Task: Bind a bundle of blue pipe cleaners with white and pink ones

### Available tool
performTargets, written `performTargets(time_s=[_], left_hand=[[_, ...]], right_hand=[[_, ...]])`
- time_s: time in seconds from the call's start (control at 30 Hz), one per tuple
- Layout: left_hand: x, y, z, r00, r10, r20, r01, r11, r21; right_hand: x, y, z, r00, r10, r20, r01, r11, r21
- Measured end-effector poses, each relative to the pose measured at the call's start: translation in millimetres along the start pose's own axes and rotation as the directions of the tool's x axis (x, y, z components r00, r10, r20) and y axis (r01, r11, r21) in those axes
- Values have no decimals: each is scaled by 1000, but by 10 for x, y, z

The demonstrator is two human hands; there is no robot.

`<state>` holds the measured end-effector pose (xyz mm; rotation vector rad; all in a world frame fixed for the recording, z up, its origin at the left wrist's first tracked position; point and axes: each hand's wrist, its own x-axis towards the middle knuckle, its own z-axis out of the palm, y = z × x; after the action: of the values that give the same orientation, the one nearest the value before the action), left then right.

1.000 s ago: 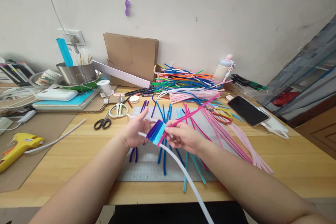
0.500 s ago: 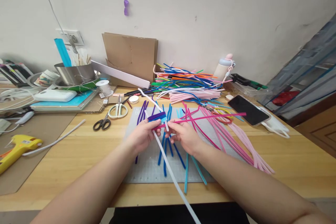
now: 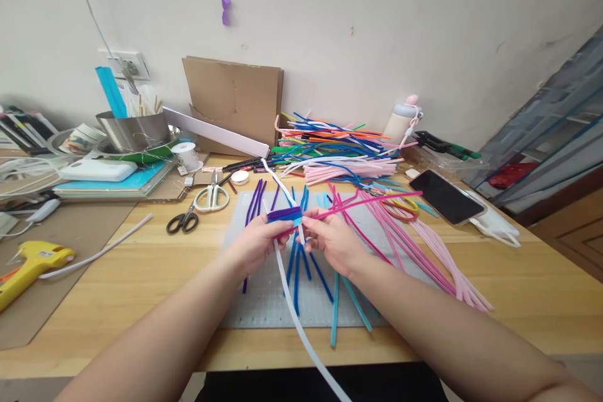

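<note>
Between my hands is a small banded piece [image 3: 284, 214] of purple, blue and light blue pipe cleaners wrapped across white ones. My left hand [image 3: 259, 242] pinches its left and lower part. A long white pipe cleaner [image 3: 301, 333] runs from there down toward my lap. At the right end of the piece, my right hand [image 3: 330, 242] has its fingers closed on a magenta pipe cleaner [image 3: 381, 201], whose free end points to the upper right. Blue pipe cleaners [image 3: 296, 282] lie on the grey cutting mat [image 3: 264, 317] beneath.
Black-handled scissors [image 3: 183, 222], cream-handled scissors [image 3: 211, 198] and a yellow glue gun [image 3: 40, 262] lie left. Behind is a heap of coloured pipe cleaners [image 3: 339, 144]. Pink pipe cleaners [image 3: 438, 257] and a phone [image 3: 446, 197] are right.
The banded piece has shifted slightly right and turned more level. The magenta pipe cleaner's free end has moved left and up, and the long white one has swung a little.
</note>
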<state>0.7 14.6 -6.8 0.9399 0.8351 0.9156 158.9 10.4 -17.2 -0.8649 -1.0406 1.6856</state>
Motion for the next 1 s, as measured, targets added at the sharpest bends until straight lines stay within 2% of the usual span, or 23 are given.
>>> performTargets(time_s=[0.33,0.43,0.53,0.6,0.67,0.73,0.87,0.93,1.0], left_hand=[[5,-46,11,997,-64,-44,63,998,-3],[-6,-31,-8,994,-83,-70,87,995,50],[-31,2,-9,997,-62,-56,68,991,119],[-42,22,-1,998,-46,-42,52,988,147],[-41,33,8,998,-33,-51,38,993,113],[-26,33,11,996,-37,-80,38,999,11],[15,5,-10,978,-78,-192,56,991,-122],[25,-16,-22,981,-78,-176,61,993,-99],[24,-35,-25,993,-61,-100,57,997,-48]], right_hand=[[-13,17,38,996,-79,-43,77,996,-50],[-16,-3,34,1000,-21,-23,20,999,-48],[-8,-9,16,997,62,48,-57,995,-87],[0,-4,8,995,77,71,-68,991,-119],[3,2,10,996,65,55,-57,988,-143],[2,6,17,998,51,38,-43,983,-177],[-4,21,27,999,31,33,-23,975,-222],[-4,32,26,999,19,30,-12,976,-219],[-1,39,23,1000,19,22,-14,978,-207]])
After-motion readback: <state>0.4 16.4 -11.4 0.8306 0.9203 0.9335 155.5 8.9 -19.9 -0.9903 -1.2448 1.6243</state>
